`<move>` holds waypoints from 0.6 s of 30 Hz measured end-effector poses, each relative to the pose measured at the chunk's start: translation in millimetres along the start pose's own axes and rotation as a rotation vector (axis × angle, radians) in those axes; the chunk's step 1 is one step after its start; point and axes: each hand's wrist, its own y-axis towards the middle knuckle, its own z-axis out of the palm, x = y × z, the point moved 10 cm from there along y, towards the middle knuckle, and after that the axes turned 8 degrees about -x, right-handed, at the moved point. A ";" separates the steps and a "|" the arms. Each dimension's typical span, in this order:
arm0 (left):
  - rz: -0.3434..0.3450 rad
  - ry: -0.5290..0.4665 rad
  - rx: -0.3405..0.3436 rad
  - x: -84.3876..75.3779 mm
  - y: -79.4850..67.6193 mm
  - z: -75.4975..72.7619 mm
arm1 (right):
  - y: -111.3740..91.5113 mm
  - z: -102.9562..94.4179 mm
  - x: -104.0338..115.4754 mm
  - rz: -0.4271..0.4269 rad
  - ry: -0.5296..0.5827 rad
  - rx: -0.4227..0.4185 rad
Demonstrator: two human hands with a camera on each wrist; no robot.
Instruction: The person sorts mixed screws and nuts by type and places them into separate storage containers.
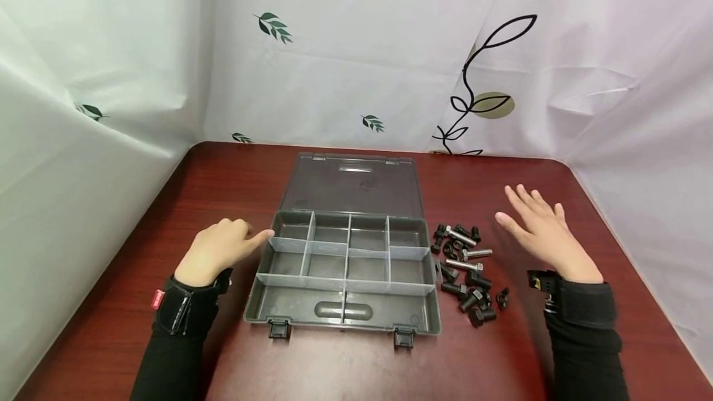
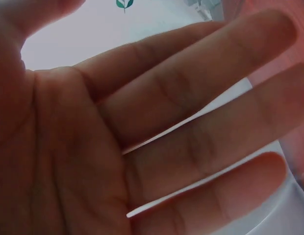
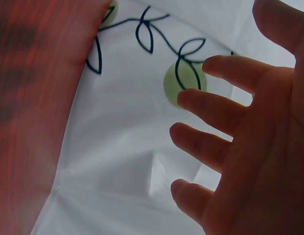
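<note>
A grey plastic compartment box (image 1: 342,330) lies on the table with its lid (image 1: 353,187) folded back behind it. Thin clear dividers split it into several bare compartments. My left hand (image 1: 220,249) is at the box's left side, thumb tip close to its rim; the left wrist view shows straight fingers (image 2: 191,83) and a bare palm. To the right of the box lies a loose pile of black and silver bolts (image 1: 465,267), with a black wing nut (image 1: 503,297) at its edge. My right hand (image 1: 543,231) hovers right of the pile, fingers spread, holding nothing.
The reddish-brown table (image 1: 367,367) is enclosed at the back and sides by a white sheet (image 1: 334,48) with leaf prints. Two black latches (image 1: 280,328) stick out from the box's front edge.
</note>
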 end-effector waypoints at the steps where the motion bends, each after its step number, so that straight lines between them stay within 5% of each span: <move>1: 0.000 -0.005 0.007 -0.2 -1.2 1.5 | 0.2 2.8 2.6 -0.004 0.005 0.013; 18: 0.122 -0.031 0.130 -17.9 -4.7 20.4 | 6.5 32.3 38.3 -0.052 0.010 0.144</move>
